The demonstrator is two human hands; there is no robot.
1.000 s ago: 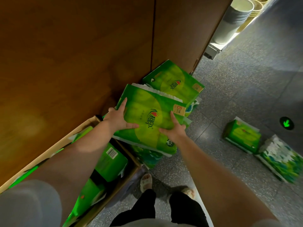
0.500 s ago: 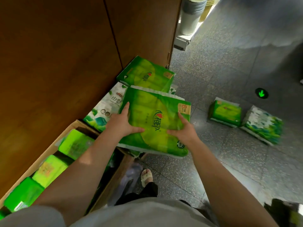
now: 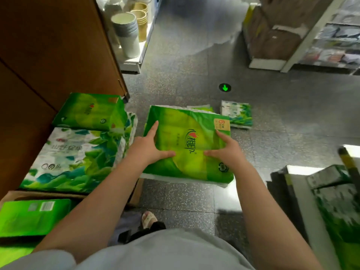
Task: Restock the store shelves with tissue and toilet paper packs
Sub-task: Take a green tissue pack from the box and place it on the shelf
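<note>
At the lower left we see a cardboard box point(image 3: 25, 194) on the floor point(image 3: 292, 117), with a bright green pack point(image 3: 33, 216) bearing a barcode label lying inside it. Beyond the box, against the brown cabinet point(image 3: 48, 45), a white pack with leaf print point(image 3: 76, 158) lies flat, and a second green pack point(image 3: 91, 112) rests tilted on its far edge.

In the middle we hold the green tissue pack point(image 3: 188, 147) above the floor, flat and face up. Its wrapper is glossy green fading to yellow, with a red-and-dark logo, an orange tag at the far right corner and a white edge underneath. Our left hand point(image 3: 149, 149) grasps its left side, thumb on top; our right hand point(image 3: 227, 150) grasps the right side likewise.

Just beyond it a white-and-green pack point(image 3: 237, 115) lies on the floor. At the right edge more packs point(image 3: 335, 201) show, blurred.
</note>
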